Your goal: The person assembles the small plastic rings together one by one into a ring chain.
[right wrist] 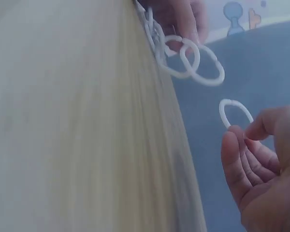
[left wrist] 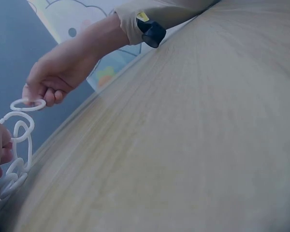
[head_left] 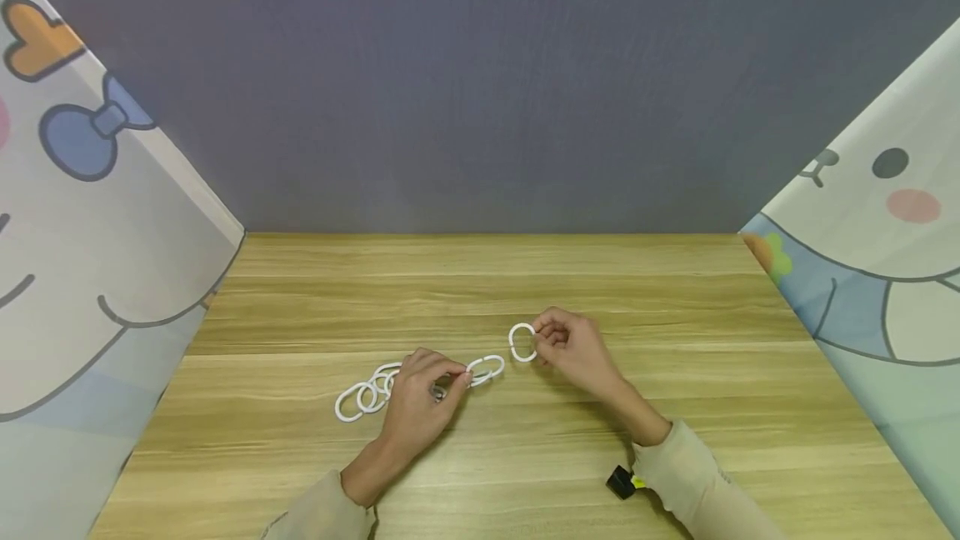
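Observation:
A chain of several white plastic oval links (head_left: 347, 403) trails over the table on the left in the head view. My left hand (head_left: 420, 397) pinches the chain's end link (head_left: 494, 367) between thumb and forefinger and hides part of the chain behind it. Just to the right, a single loose link (head_left: 513, 342) is pinched by the thumb and fingers of my right hand (head_left: 573, 350). A small opening shows in the rim of this loose link (right wrist: 224, 112) in the right wrist view. The two held links are a short gap apart and do not touch.
The wood-grain table (head_left: 480, 290) meets a grey wall (head_left: 480, 90) at its far edge. Cartoon-printed panels (head_left: 172, 248) flank it on both sides. A black wrist camera (head_left: 621, 482) sits by the right cuff.

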A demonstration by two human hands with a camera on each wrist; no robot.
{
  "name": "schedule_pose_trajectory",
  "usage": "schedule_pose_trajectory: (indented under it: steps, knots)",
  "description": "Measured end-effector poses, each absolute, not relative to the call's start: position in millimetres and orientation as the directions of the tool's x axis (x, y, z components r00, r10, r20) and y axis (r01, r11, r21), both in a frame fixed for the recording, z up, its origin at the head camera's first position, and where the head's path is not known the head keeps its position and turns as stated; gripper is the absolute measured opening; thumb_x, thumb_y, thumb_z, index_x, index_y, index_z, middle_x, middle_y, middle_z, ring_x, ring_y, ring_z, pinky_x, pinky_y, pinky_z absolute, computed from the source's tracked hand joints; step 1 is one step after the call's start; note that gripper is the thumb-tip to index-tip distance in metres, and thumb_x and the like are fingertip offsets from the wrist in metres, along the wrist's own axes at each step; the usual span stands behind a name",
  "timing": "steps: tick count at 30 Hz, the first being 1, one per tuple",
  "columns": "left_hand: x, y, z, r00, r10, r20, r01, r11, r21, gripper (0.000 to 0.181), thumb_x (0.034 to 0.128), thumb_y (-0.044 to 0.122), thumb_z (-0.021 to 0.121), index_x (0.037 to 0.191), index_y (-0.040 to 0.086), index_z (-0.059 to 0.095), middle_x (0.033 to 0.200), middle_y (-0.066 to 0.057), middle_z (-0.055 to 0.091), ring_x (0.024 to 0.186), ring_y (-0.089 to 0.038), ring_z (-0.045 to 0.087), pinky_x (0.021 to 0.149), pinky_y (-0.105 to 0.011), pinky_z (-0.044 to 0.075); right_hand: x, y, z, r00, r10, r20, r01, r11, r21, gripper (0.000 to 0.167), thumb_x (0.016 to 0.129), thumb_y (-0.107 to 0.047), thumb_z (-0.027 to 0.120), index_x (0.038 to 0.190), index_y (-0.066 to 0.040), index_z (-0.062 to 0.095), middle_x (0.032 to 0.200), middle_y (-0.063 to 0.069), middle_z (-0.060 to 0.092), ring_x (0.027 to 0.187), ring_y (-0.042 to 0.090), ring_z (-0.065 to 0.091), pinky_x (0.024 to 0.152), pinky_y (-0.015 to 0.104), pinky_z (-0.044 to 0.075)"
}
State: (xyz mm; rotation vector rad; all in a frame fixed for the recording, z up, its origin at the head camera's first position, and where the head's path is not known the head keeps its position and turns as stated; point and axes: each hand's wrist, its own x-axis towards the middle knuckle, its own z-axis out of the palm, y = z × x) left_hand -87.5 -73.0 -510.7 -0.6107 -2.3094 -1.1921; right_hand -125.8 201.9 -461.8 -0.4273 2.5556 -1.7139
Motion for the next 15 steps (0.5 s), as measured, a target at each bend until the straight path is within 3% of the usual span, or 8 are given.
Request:
schedule_pose_trajectory:
  steps: [5,15]
  knots:
    - [-88,-74,-511,-0.780,0.179,0.600,0.593,0.518,0.617,0.011,0.0869,0.011,0.094,0.090,0.014,0.084,0.090,0.006,0.081,0.091,-0.015,0.070,0.083,-0.037,0.054,-116,187,-451,-0.974,-0.227,0.016,-0.075,0.253,-0.965,0.011,0.103,0.004,0.066,0.104,0.015,0.067,0.079,0.013,0.071,0.059,0.015,0.067,0.055,0.030,0.062]
    - [-88,-74,-512,-0.763,0.216,0.609,0.623,0.493,0.607,0.010,0.0876,0.012,0.094,0.092,0.014,0.086,0.092,0.006,0.081,0.093,-0.015,0.070,0.084,-0.037,0.053,-103,171,-447,-0.962,-0.258,-0.087,0.040,0.183,-0.982,0.014,0.106,0.000,0.066,0.104,0.014,0.067,0.073,0.009,0.070,0.057,0.012,0.065,0.055,0.024,0.059]
